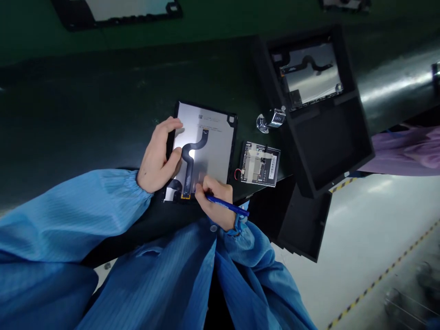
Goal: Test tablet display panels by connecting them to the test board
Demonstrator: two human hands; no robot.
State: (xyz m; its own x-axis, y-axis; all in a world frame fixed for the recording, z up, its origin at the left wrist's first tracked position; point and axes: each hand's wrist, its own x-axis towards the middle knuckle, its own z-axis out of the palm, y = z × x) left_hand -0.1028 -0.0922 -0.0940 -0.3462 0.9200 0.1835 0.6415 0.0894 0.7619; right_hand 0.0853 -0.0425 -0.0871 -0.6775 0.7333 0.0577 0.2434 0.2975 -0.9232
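Observation:
A tablet screen panel (215, 151) lies back side up before me, silver with a black edge. A black flex cable (189, 167) snakes down it, ending in a gold connector at the bottom. My left hand (160, 156) rests on the panel's left edge, fingers apart and laid over it. Between the fingers of my right hand (216, 201) is a blue pen (228, 206), held low on the panel near the cable's lower end. The pen's tip is hidden by my fingers. Right of the panel sits a small circuit board module (260, 164) with tape and a red wire.
A chrome tally counter (271, 120) stands beside a black foam tray (299, 156), whose far compartment holds another panel (311, 73). More black trays (305, 224) are stacked below the table edge. Another person's purple sleeve (405, 149) shows at right. A device part (134, 9) lies at top left.

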